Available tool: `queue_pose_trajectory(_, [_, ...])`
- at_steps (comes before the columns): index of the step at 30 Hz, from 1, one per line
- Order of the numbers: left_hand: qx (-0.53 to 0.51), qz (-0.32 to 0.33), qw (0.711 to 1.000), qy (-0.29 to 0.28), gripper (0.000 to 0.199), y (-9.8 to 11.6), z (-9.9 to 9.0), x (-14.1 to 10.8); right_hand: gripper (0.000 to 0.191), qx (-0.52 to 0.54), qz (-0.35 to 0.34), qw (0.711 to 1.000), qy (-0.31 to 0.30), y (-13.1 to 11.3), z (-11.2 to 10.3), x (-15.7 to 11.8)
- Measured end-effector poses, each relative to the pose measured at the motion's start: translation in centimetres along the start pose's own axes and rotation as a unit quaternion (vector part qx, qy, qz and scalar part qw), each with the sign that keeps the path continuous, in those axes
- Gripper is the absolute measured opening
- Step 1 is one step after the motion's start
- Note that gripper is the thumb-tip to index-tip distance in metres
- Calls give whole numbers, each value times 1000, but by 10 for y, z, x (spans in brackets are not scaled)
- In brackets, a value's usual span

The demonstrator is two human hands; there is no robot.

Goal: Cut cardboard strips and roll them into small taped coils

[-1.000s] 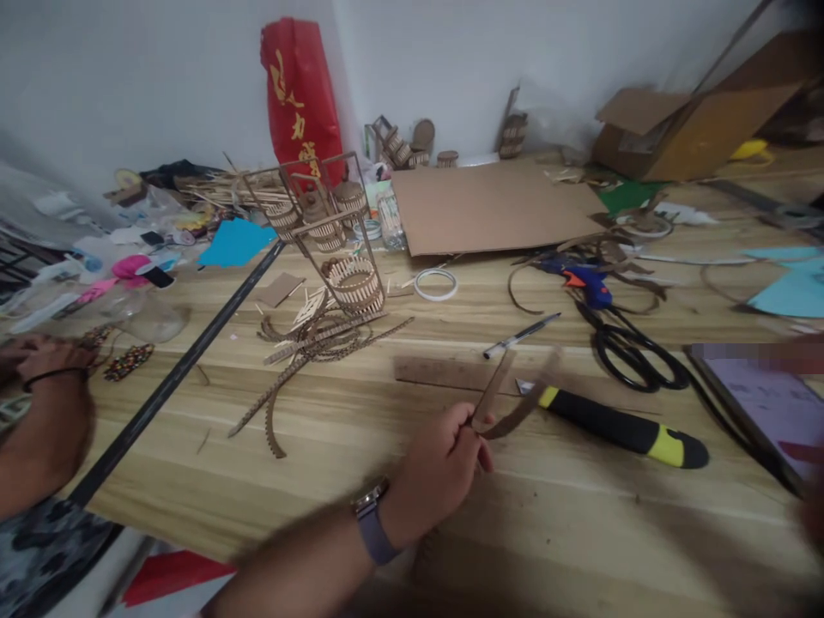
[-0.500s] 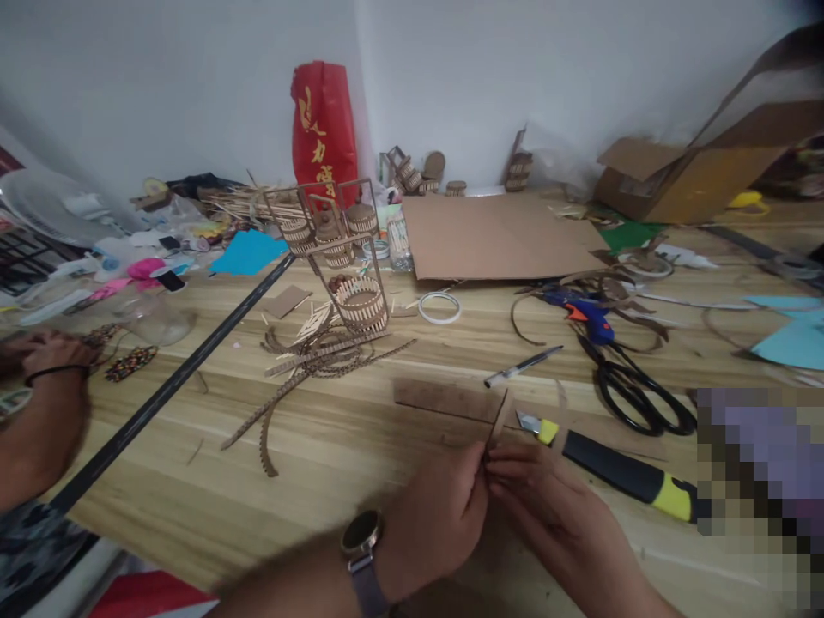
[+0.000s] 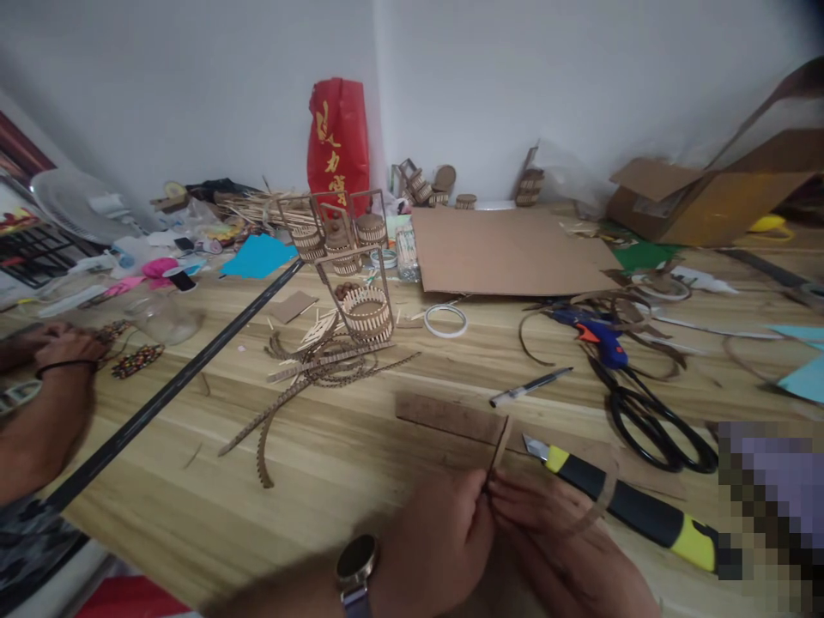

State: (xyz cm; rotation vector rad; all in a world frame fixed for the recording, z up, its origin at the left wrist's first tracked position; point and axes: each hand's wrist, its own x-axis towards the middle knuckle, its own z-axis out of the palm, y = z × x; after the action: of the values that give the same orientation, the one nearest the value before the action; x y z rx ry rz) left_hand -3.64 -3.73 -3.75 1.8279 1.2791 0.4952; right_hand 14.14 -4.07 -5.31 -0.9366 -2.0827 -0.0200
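Note:
My left hand [image 3: 447, 519], with a watch on its wrist, pinches a thin brown cardboard strip [image 3: 500, 445] that points up and away. Close against it, my right hand [image 3: 566, 536] grips the same strip with its fingertips. A curled length of strip passes over the back of my right hand. Beyond the hands lies a flat cardboard piece [image 3: 444, 414]. The utility knife [image 3: 618, 498], black and yellow with its blade out, rests partly on that cardboard, to the right of my hands. What lies between my fingertips is mostly hidden.
Black-handled scissors [image 3: 663, 429], a blue glue gun [image 3: 605, 342] and a pen [image 3: 531, 386] lie to the right. Small stick baskets [image 3: 366, 313] and notched strips [image 3: 263, 429] stand left of centre. A large cardboard sheet [image 3: 508, 253] lies behind. Another person's hand [image 3: 68, 348] works with beads at left.
The view has shifted slightly, so most things sit lower. A curled end of the strip now lies across my right hand. Both hands still grip the strip.

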Motion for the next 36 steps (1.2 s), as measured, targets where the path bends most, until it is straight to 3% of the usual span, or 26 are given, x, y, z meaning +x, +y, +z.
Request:
queue_pose_trajectory(12, [-61,-25,998,0,31,4,1,1,17,-14,20,997,-71,2,3,-17])
queue_pose_trajectory(16, [-36,-36,999,-1,32,2,1,-1,15,-26,30,997,-63,0,1,-14])
queue_pose_trajectory(23, [-70,34,997,1,36,2,0,-1,13,-39,45,998,-11,-4,0,-6])
queue_pose_trajectory(29, [-74,1,997,9,41,1,0,0,12,-37,3,999,-17,-7,3,-4])
queue_pose_trajectory(36, [-75,3,997,20,40,0,-1,2,12,-12,37,999,-2,-17,0,1])
